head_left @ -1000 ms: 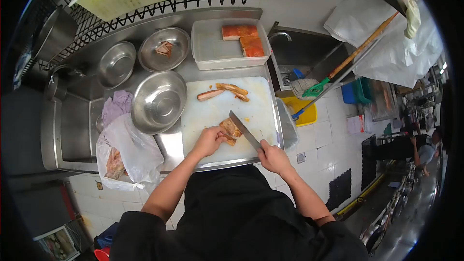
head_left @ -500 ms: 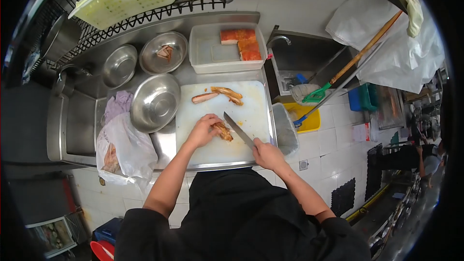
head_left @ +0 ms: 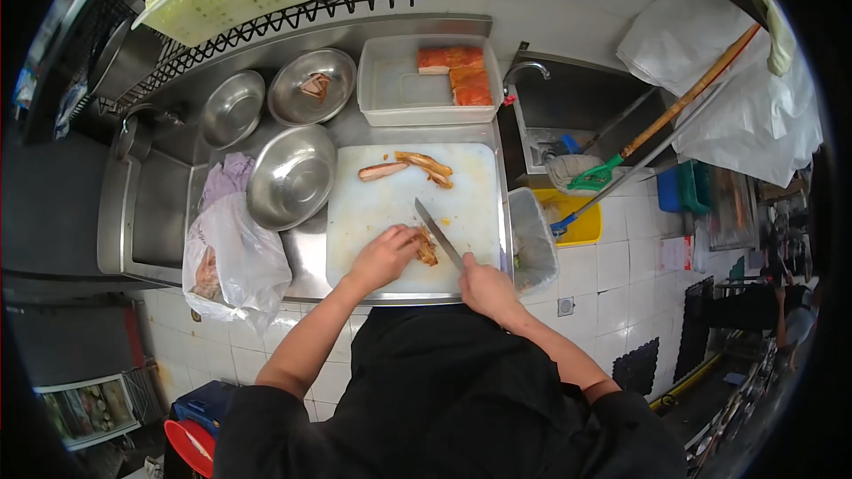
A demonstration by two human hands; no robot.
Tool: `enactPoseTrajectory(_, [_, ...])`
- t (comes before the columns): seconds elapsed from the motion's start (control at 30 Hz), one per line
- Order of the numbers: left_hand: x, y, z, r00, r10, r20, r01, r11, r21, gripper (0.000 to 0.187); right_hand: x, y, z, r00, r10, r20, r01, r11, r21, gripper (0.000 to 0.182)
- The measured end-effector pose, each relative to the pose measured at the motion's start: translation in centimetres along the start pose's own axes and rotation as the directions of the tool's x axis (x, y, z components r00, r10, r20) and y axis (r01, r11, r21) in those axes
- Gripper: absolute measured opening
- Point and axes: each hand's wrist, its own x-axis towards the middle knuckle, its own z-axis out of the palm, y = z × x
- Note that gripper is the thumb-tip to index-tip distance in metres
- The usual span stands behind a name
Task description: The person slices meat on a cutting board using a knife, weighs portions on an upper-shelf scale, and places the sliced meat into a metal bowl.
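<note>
My left hand (head_left: 389, 256) is closed on a browned piece of roast meat (head_left: 428, 250) on the white cutting board (head_left: 355, 204), its fingers curled over the left side. In my right hand (head_left: 488, 289) is the handle of a kitchen knife (head_left: 438, 234). The blade slants up and left over the board, its edge right beside the meat. Farther up the board lie a pale, pinkish meat strip (head_left: 382, 171) and a longer browned piece (head_left: 428, 167). Small crumbs are scattered around them.
Steel bowls (head_left: 293, 176) stand left of the board; one farther bowl (head_left: 312, 111) holds meat slices. Behind the board, a plastic container (head_left: 390, 111) holds reddish-brown slabs (head_left: 468, 84). A plastic bag (head_left: 240, 253) lies left, a clear bin (head_left: 535, 253) stands right. A person (head_left: 794, 319) is far right.
My left hand has shifted slightly toward me on the meat. The knife stays over nearly the same part of the board. The whole view has moved a little.
</note>
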Motion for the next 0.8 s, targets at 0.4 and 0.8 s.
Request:
enactPoseTrajectory(0.4, [-0.1,-2.5,1.1,0.981,0.192,-0.019,-0.193,0.977,-0.094,0.027,1.0,-1.9,3.2,0.999,0.009,-0.05,-0.009,1.0,0.005,0.017])
enactPoseTrajectory(0.8, [1.0,-2.2,0.1,0.987,0.127,0.096,-0.123,0.991,-0.052,0.032,1.2,-1.9,3.2,0.996,0.052,-0.07,-0.054,0.998,-0.018,0.018])
